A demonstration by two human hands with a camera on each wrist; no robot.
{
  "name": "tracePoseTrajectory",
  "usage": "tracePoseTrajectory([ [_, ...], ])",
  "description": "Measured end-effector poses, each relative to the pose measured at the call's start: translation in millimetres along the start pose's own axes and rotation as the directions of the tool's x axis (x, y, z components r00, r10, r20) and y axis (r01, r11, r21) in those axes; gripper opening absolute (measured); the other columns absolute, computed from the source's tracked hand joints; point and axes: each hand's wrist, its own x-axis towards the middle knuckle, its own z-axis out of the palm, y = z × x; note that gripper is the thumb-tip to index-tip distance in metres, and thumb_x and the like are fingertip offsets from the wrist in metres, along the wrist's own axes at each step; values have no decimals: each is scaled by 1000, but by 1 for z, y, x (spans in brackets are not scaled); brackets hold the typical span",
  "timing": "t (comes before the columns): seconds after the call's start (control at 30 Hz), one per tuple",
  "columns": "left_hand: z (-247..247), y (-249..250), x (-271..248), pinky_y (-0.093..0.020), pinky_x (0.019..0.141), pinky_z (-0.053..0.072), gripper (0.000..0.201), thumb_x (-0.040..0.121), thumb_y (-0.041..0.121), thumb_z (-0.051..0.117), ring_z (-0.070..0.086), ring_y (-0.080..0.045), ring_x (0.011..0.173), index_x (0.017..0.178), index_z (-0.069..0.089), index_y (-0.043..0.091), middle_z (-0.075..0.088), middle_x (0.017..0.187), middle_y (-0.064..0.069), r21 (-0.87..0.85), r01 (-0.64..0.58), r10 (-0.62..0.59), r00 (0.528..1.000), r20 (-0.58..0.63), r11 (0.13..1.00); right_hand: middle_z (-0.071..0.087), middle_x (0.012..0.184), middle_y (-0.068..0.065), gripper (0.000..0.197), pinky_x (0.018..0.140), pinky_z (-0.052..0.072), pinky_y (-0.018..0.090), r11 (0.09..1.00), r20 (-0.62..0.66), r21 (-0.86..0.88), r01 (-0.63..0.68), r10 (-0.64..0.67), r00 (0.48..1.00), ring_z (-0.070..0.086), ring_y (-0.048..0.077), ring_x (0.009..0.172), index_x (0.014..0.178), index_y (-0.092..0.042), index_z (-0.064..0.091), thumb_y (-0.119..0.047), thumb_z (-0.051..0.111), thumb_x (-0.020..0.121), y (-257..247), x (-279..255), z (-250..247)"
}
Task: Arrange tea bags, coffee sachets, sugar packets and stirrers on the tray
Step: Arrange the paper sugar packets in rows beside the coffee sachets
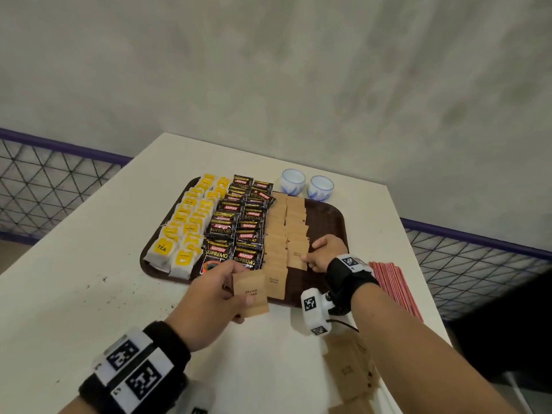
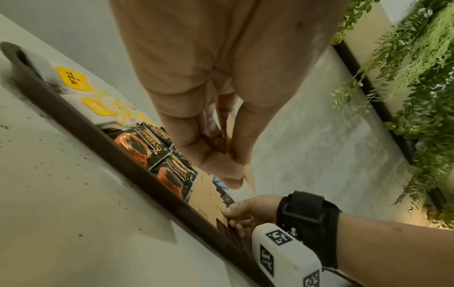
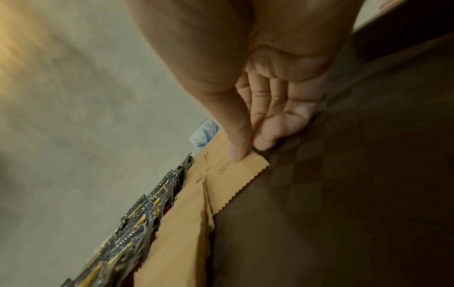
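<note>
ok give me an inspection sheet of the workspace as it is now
surface: white table, dark specks on it
job's things: brown tray holds tea bags, coffee sachets, sugar packets; spare sugar and red stirrers off the tray
clutter: two cups behind the tray
grippers: left hand holds a packet; right hand pinches the row's packet
cables: thin cord at right wrist camera
surroundings: grey wall, mesh fence, plants

dark brown plastic tray (image 1: 325, 216) | white tea bags showing yellow tags (image 1: 179, 234) | black sachets showing red-and-gold lettering (image 1: 236, 228) | plain tan paper packets (image 1: 286, 231) | white cups wearing blue brushwork (image 1: 321, 188) | red stirrers (image 1: 394, 288) | white table showing dark specks (image 1: 89, 264)
</note>
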Motion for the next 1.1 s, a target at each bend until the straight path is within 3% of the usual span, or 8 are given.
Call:
tracePoseTrajectory([
  [0.2, 15, 3, 11, -33, 62, 57, 33, 78, -5, 70, 68, -30, 84, 99, 53, 14, 66, 96, -12, -45, 0, 0, 1000, 21, 999, 64, 78, 8, 17, 61, 53, 31, 988, 106, 98, 122, -132, 986, 59, 17, 60, 94, -15, 54, -16, 69, 86, -12, -45, -20],
  [0.3, 25, 7, 16, -29, 56, 56, 39, 75, -9, 71, 66, -29, 77, 101, 49, 8, 65, 90, -16, -129, 3, -2, 1000, 8, 992, 67, 84, 9, 18, 61, 53, 25, 918, 441, 394, 50, -236, 866, 62, 17, 70, 105, -6, 60, -19, 60, 93, -17, -90, -37],
  [0.4, 37, 12, 22, -27, 57, 54, 39, 73, -5, 75, 63, -20, 73, 95, 49, 13, 64, 86, -12, -142, 2, 1, 1000, 18, 990, 62, 85, 19, 27, 58, 55, 24, 914, 536, 400, 68, -293, 792, 61, 26, 73, 110, 4, 59, -7, 66, 86, -6, -113, -42],
  [0.57, 66, 13, 17, -24, 72, 53, 47, 72, 28, 81, 62, -15, 84, 106, 50, 20, 63, 97, 1, 290, -85, 52, 992, 117, 953, 69, 70, 0, 8, 53, 52, 23, 939, 185, 208, 273, -312, 932, 65, 12, 62, 91, -8, 65, -1, 66, 86, 2, -103, -70],
  [0.67, 102, 2, -2, -31, 93, 41, 61, 77, 48, 70, 45, -18, 112, 126, 44, 24, 45, 121, 4, 658, -386, 61, 886, 460, 646, 68, 74, 1, 7, 54, 50, 23, 948, 14, 179, 264, -270, 963, 64, 12, 65, 88, -9, 64, -3, 65, 87, 10, -88, -100],
  [0.8, 153, -6, -21, -49, 99, 33, 55, 89, 37, 57, 30, -33, 126, 138, 34, 26, 29, 138, -10, 705, -644, -43, 729, 683, 297, 69, 80, 3, 8, 56, 50, 24, 965, 39, 111, 239, -244, 969, 64, 13, 65, 88, -13, 62, -5, 65, 88, 18, -82, -111],
  [0.97, 176, -23, -19, -58, 105, 32, 37, 100, 26, 37, 14, -36, 141, 138, 39, 24, 18, 152, -15, 682, -667, -77, 696, 714, 299, 68, 77, 3, 9, 57, 50, 23, 983, 137, 15, 181, -181, 974, 63, 12, 65, 92, -10, 60, -5, 66, 87, 14, -74, -95],
  [1.1, 175, -30, -16, -55, 105, 32, 34, 102, 26, 32, 26, -41, 131, 132, 44, 16, 29, 142, -15, 676, -651, -167, 666, 727, 346, 69, 92, 14, 16, 60, 56, 27, 995, 193, 102, 22, -41, 980, 67, 21, 72, 86, -10, 58, 0, 70, 82, 7, -56, -64],
])
